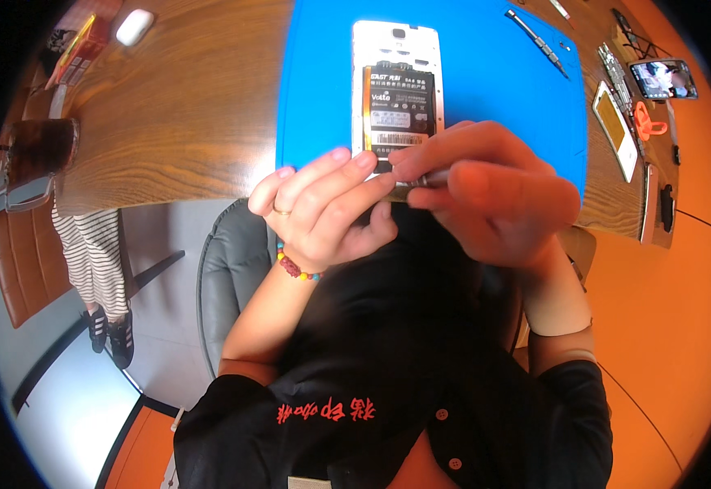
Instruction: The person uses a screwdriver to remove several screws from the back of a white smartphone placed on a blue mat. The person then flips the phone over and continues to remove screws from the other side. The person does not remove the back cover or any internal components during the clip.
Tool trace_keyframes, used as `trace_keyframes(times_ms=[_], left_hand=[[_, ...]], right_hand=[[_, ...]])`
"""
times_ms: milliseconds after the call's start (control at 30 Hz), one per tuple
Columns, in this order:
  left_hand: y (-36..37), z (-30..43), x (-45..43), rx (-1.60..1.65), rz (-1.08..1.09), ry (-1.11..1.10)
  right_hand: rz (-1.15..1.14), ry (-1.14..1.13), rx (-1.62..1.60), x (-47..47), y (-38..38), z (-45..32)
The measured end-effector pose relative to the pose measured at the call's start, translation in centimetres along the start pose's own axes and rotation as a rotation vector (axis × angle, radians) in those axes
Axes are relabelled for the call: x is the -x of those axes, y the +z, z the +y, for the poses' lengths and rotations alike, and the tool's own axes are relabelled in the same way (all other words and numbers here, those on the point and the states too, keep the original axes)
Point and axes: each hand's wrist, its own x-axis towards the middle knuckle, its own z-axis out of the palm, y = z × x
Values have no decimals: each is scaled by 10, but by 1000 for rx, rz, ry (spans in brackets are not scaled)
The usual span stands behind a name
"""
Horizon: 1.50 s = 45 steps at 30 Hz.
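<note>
A white smartphone (pixel 397 46) lies on a blue work mat (pixel 484 73), its back cover off and a black battery (pixel 399 91) with printed writing exposed. The fingertips of my left hand (pixel 325 208) rest on the phone's lower left edge, with the thumb hanging apart below. Between the fingers and thumb of my right hand (pixel 496 189) is a slim metal tool (pixel 432 179), at the phone's lower right end. Most of that tool is hidden by the hand, so its exact kind is unclear. My hands cover the phone's bottom end.
A precision screwdriver (pixel 537 43) lies on the mat. Rightward are a white phone part (pixel 616 131), metal bits (pixel 616 76), an orange clip-like item (pixel 649 122) and a lit phone (pixel 664 78). Leftward are a white case (pixel 135 27), a mug (pixel 41 147) and a person's striped trousers (pixel 96 250).
</note>
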Motion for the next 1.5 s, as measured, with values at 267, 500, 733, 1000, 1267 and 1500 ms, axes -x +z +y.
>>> trace_keyframes(times_ms=[267, 500, 733, 1000, 1267, 1500], left_hand=[[-2, 0, -2, -30, -2, 26], [0, 1, 0, -38, 10, 26], [-1, 1, -2, -50, -5, 38], [-3, 0, 1, -43, -25, 30], [-4, 1, 0, -48, -33, 11], [0, -1, 1, -43, -4, 34]], right_hand=[[25, -1, -11, 8, 1, -1], [180, -4, 75, 10, 9, -8], [72, -69, 136, 4, 5, -20], [63, -7, 132, 11, 6, -13], [168, 151, 22, 14, 12, -15], [319, 126, -47, 16, 19, -7]])
